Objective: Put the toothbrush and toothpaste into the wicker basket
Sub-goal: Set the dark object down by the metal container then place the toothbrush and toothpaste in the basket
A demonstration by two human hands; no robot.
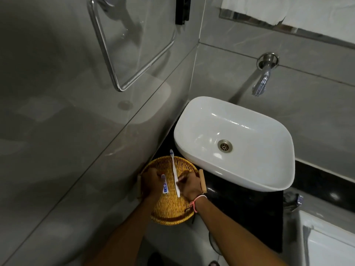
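Round golden-yellow wicker basket (171, 210) with wooden side handles: sitting on the black stone desk (240, 206), near edge overhanging. Left hand (151, 184): hovering over the basket's left half, fingers closed around the small white-and-blue toothpaste tube (164, 184). Right hand (189, 186), pink band at the wrist: hovering over the right half, fingers pinching the handle of the slim white toothbrush (174, 171). Toothbrush lying between the hands, its bristled head reaching past the basket's far rim. White oval ceramic basin (249, 120): standing just beyond, chrome wall tap (262, 81) projecting above it.
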